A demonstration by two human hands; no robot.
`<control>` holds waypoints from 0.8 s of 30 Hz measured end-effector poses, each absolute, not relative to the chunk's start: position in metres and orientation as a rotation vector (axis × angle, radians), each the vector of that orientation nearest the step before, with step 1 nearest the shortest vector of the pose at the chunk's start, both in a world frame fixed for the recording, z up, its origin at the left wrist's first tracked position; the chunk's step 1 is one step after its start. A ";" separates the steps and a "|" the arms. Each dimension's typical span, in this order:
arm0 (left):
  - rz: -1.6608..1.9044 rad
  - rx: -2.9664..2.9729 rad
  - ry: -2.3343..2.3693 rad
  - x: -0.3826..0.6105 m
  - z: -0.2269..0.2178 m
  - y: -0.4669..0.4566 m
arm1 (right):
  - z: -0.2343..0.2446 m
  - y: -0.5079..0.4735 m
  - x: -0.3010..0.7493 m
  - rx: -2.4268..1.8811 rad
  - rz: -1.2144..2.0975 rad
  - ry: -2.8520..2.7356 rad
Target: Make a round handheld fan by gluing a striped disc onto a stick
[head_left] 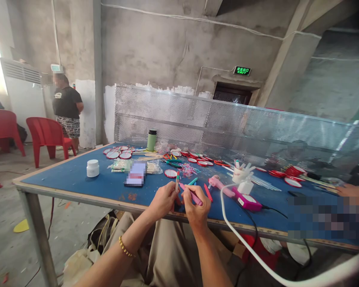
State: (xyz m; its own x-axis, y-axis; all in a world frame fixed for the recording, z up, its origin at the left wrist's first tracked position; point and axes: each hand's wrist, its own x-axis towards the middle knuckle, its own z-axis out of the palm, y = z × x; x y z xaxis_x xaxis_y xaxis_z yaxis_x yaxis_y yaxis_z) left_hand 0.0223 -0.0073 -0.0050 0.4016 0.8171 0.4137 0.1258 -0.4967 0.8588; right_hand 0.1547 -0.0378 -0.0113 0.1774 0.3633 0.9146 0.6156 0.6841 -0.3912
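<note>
My left hand (164, 200) is closed near the table's front edge, pinching a thin upright wooden stick (177, 180) with red and green colouring at its top. Close beside it, my right hand (196, 210) grips a pinkish-purple marker pen (195, 197), pointing up and left towards the stick. Contact between pen and stick cannot be made out. Just beyond my fingers lie a teal marker (193, 181) and a red marker (208, 193). Behind them are a red-rimmed round disc (170, 173) and a pile of pink and blue strips (189, 170).
On the blue table (66, 179) stand a white jar (92, 168), a phone (135, 173) and a green bottle (151, 140). A pink glue gun (221, 186), magenta box (247, 201) and curving white tube (227, 217) are to the right. Another person's hand (353, 194) reaches in there.
</note>
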 end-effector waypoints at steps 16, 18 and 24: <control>1.127 1.901 0.824 0.022 -0.003 -0.009 | -0.012 -0.038 0.155 -0.871 -0.239 -1.443; 1.131 1.911 0.828 0.022 -0.003 -0.009 | -0.011 -0.038 0.155 -0.868 -0.252 -1.452; 1.123 1.911 0.828 0.022 -0.003 -0.009 | -0.010 -0.039 0.155 -0.868 -0.267 -1.459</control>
